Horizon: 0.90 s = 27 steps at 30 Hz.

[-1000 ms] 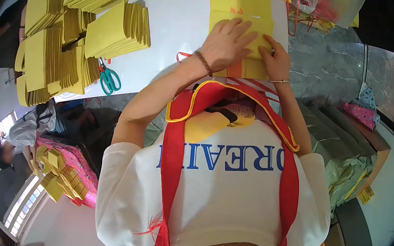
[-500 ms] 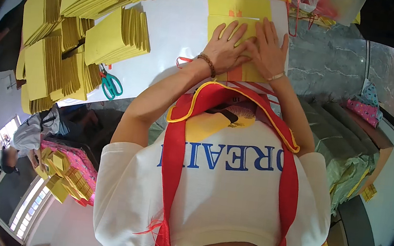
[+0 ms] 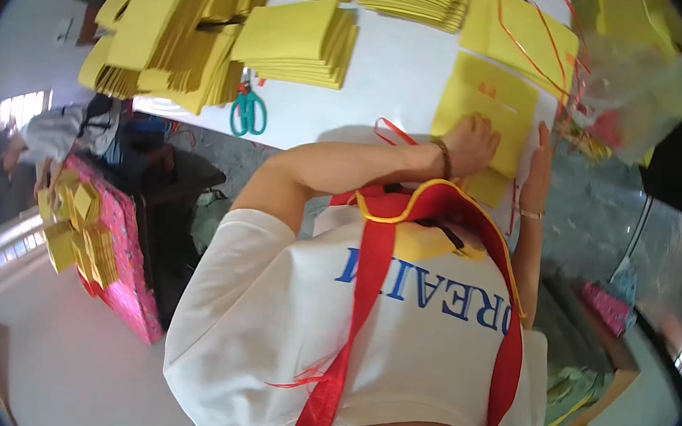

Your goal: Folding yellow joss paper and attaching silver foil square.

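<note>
Folded yellow paper [image 3: 465,84], with a small orange mark and a pale slit-like line, lies at the table's right end. My left hand [image 3: 473,146] rests on its lower part with fingers curled. What lies under those fingertips is hidden. My right hand [image 3: 537,176] is held edge-on at the table's right edge, fingers stretched out, apart from the paper. A narrower yellow flap [image 3: 485,187] shows below my left wrist. By that forearm lies a red ribbon [image 3: 394,131]. More yellow sheets [image 3: 496,33] lie just beyond, with red cords [image 3: 539,25] across them.
Several stacks of folded yellow paper [image 3: 289,39] fill the white table's [image 3: 382,75] left and far side. Green-handled scissors [image 3: 248,112] lie near its front edge. A clear plastic bag [image 3: 636,95] hangs at the right. Another person [image 3: 68,131] works at a pink-covered table [image 3: 122,247].
My hands were flat and side by side on the paper. The right has moved off to the table's edge, and the left's fingers have curled. The view has shifted, too.
</note>
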Motion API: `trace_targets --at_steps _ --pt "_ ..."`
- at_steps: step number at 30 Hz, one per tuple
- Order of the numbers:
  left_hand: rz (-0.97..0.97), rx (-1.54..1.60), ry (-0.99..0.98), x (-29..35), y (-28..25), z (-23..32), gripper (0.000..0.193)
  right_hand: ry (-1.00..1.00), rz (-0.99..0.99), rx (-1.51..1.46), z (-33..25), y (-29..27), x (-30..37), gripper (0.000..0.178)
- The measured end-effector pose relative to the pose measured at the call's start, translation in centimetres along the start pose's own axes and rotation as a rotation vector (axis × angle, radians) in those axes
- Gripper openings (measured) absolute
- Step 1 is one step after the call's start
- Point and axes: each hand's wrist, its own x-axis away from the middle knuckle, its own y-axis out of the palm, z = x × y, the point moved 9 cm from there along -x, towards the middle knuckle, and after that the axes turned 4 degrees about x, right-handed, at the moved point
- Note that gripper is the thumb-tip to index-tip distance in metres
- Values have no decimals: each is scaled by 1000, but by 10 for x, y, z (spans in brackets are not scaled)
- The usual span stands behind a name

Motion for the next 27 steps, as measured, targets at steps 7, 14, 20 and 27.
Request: trace_targets --at_steps 7,14,20,27 --pt "193 668 55 9 -74 -55 30 29 296 -379 -66 -26 10 53" --pt "486 432 -161 105 -183 -211 41 152 268 -259 -28 -28 20 54" --pt "-19 102 -477 176 -108 -294 59 153 79 -206 -25 1 23 34" --pt "-169 213 -443 177 -83 -296 58 148 76 114 -17 -3 24 28"
